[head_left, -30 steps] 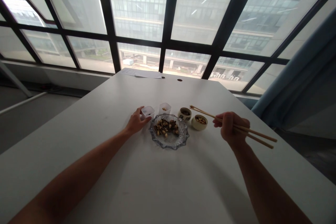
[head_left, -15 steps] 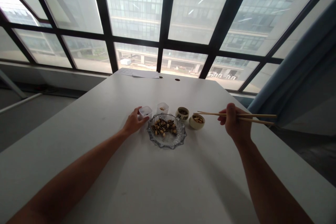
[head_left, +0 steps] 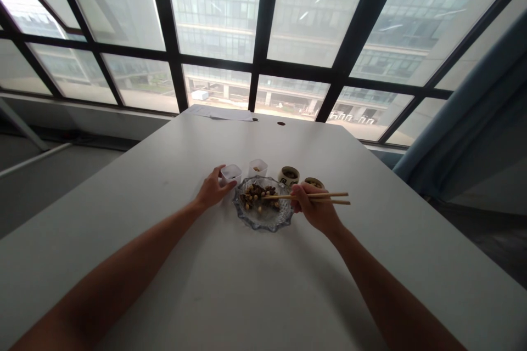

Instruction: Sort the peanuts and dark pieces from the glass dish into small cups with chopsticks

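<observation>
A pair of wooden chopsticks is gripped in my right hand, their tips among the nuts and seeds in a clear glass dish with a scalloped rim. My left hand is wrapped round a small translucent plastic cup at the dish's left edge; the cup's contents are hard to make out. Behind the dish stands a second translucent cup with a few light pieces in it. Two small round cups, one with dark marks and one pale, stand to the right, the pale one partly hidden by my right hand.
The white table runs away toward large windows. Paper sheets lie at its far edge, beside two round holes in the tabletop. A blue curtain hangs on the right.
My right hand has moved left with the chopsticks, from beyond the pale cup to over the dish, bringing their tips into the nuts and seeds. My left hand stays on the plastic cup.
</observation>
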A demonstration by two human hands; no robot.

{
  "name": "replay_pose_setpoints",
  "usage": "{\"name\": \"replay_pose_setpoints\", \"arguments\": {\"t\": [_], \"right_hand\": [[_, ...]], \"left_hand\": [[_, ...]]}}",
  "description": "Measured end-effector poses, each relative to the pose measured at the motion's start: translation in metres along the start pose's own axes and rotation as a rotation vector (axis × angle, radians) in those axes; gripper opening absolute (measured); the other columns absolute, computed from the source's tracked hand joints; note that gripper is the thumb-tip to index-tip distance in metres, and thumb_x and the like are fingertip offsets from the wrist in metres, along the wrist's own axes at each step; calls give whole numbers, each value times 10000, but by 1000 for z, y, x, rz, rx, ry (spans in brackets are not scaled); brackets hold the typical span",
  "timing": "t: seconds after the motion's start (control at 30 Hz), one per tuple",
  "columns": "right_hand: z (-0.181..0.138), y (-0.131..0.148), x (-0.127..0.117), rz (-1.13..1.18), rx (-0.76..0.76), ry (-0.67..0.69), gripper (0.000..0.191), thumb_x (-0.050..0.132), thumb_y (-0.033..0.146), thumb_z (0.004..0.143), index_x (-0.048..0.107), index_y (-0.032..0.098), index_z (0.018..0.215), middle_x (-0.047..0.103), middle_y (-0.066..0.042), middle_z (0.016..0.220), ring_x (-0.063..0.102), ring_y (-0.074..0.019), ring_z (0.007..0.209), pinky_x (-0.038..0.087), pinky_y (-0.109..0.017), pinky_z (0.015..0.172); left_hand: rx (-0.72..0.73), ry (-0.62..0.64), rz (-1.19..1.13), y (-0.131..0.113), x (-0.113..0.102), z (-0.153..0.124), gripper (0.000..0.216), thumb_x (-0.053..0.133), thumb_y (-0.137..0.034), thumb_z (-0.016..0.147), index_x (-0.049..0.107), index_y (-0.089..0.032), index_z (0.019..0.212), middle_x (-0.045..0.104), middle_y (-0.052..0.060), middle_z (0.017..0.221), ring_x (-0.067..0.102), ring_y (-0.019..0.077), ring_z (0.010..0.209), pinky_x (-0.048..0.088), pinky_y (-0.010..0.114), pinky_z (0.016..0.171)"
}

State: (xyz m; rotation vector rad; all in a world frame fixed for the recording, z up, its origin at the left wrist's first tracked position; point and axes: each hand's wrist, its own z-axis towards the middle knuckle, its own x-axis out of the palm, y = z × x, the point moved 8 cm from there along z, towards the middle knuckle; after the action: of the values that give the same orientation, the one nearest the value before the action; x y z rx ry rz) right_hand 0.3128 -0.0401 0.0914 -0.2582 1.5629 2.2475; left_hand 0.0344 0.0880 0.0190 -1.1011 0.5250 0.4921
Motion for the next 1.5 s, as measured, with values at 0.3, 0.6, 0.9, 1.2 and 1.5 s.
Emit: {"name": "replay_pose_setpoints", "arguments": {"t": [0.3, 0.6, 0.9, 1.2, 1.5], "right_hand": [[2, 7, -20, -48, -46, -87, 507, 559, 655, 885, 647, 202, 676, 635, -20, 532, 587, -145, 423, 463, -244, 394], [-1, -4, -1, -104, -50, 24, 461, 564, 623, 900, 643, 233, 666, 681, -36, 604, 630, -166, 503, 518, -278, 471], [3, -11, -14, 104, 50, -135, 539, 558, 699, 858, 641, 194, 690, 631, -22, 501, 566, -134, 366, 435, -238, 343], [11, -43, -29, 449, 316, -305, 596, 712, 758, 647, 589, 175, 622, 593, -20, 415, 513, -128, 298, 385, -224, 269], [13, -7, -86, 181, 143, -477, 576, 606, 717, 789, 603, 167, 621, 608, -30, 424, 514, -119, 286, 393, -214, 276]], "left_hand": [[5, 5, -20, 2, 1, 0, 770, 679, -560, 770, 475, -154, 1392, 679, 129, 1107, 663, 285, 1028, 502, 425, 939], [-11, 3, -14, 2, 1, 0, 780, 689, -545, 769, 472, -141, 1400, 677, 140, 1110, 663, 295, 1032, 501, 435, 941], [6, 0, -7, 1, 1, 0, 787, 680, -565, 768, 479, -130, 1392, 676, 148, 1106, 666, 297, 1027, 506, 431, 935], [-11, 23, 0, -1, 1, -1, 794, 668, -568, 774, 455, -135, 1405, 677, 145, 1115, 664, 303, 1032, 509, 449, 939], [132, -117, 34, -29, -14, 5, 812, 689, -473, 771, 377, -165, 1454, 477, 190, 1482, 466, 345, 1358, 358, 520, 1128]]}}
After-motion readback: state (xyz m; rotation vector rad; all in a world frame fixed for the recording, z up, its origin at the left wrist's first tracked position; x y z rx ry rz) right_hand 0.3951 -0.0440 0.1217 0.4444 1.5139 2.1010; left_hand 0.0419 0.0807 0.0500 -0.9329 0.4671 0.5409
